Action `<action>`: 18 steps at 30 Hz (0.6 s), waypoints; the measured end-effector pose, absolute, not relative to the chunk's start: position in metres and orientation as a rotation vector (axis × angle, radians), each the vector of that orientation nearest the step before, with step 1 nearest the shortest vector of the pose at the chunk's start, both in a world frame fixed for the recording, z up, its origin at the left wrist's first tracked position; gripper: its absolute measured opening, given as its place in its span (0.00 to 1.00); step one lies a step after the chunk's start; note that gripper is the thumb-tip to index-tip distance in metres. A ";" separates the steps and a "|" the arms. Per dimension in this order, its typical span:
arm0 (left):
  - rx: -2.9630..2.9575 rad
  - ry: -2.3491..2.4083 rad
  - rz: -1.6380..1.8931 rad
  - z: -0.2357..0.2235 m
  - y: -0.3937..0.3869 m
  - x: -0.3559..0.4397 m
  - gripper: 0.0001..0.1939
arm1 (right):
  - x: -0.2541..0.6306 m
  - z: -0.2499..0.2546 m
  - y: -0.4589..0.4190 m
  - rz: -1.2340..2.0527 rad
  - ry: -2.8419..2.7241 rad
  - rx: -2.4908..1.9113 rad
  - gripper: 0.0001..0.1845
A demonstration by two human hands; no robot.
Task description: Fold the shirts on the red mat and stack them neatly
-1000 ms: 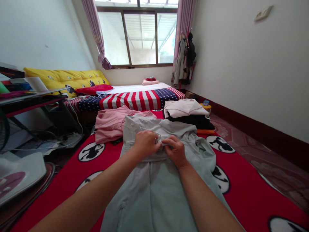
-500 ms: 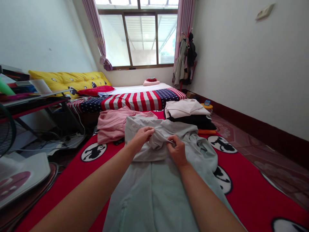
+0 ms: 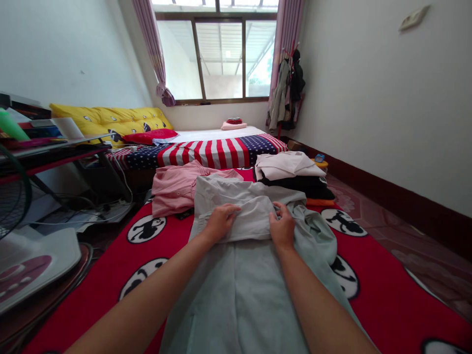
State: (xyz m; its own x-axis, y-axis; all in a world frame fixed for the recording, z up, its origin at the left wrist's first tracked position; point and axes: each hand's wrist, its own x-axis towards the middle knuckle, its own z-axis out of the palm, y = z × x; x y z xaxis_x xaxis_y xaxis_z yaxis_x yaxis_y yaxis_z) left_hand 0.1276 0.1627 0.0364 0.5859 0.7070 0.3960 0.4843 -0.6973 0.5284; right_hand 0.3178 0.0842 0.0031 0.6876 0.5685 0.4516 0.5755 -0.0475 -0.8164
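A pale grey-green garment (image 3: 254, 290) lies spread in front of me, its far part folded over into a lighter grey layer (image 3: 250, 223). On the left of that layer rests my left hand (image 3: 221, 222), fingers stretched out to the right over the cloth. My right hand (image 3: 283, 227) touches the layer's right edge, thumb and fingers apart. Gathered fabric shows beside my left wrist. More of the garment bunches up in folds to the right of my right hand.
Beneath is a red blanket (image 3: 391, 275) with black-and-white round prints. A pink shirt (image 3: 173, 191) lies behind on the left; a clothes stack (image 3: 291, 167) on the right. Farther back stands a bed (image 3: 206, 152). A cluttered desk (image 3: 55, 157) and white stool (image 3: 40, 265) are leftward.
Both hands have loosened from the pinched cloth and moved apart, the right one outward. The bunched layer between them now lies flatter. The view has shifted slightly.
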 end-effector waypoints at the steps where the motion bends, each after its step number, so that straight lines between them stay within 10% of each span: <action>1: 2.524 0.957 0.759 0.034 0.163 0.128 0.15 | 0.319 0.005 0.082 -0.018 -0.935 -1.764 0.22; 10: 2.831 1.088 0.585 0.013 0.154 0.128 0.19 | 0.303 0.023 0.070 -0.387 -1.378 -1.901 0.21; 18: 2.817 1.014 0.613 0.022 0.155 0.106 0.22 | 0.287 0.001 0.083 -0.062 -1.914 -2.093 0.30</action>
